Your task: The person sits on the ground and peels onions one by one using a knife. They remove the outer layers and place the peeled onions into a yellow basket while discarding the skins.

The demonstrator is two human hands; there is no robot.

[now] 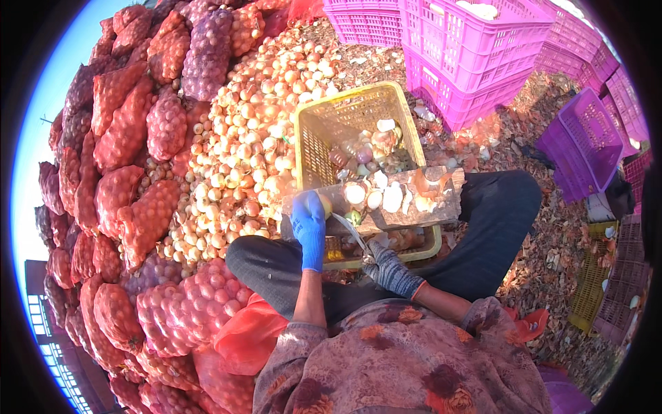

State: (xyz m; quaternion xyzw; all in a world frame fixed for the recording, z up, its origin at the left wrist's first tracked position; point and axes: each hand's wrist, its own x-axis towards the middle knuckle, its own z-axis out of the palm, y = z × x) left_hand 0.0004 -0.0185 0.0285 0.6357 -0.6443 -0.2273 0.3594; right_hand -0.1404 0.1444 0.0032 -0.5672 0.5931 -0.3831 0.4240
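In a blue glove, my left hand (308, 222) grips an onion (326, 205) at the left end of a wooden board (357, 207); the hand covers most of the onion. My right hand (390, 266), in a grey knit glove, holds a knife (349, 227) whose blade slants up toward that onion. Whether the blade touches it I cannot tell. White onion pieces (393, 197) and loose skins (430, 183) lie along the board. Beneath the board stands a yellow plastic crate (347, 100) with onions and scraps (364, 154) inside.
A heap of loose onions (248, 155) spreads left of the crate, backed by stacked red mesh sacks (124, 129) of onions. Purple crates (470, 57) rise at the upper right, and another purple crate (587, 142) is tilted. Dry skins (548, 233) litter the ground.
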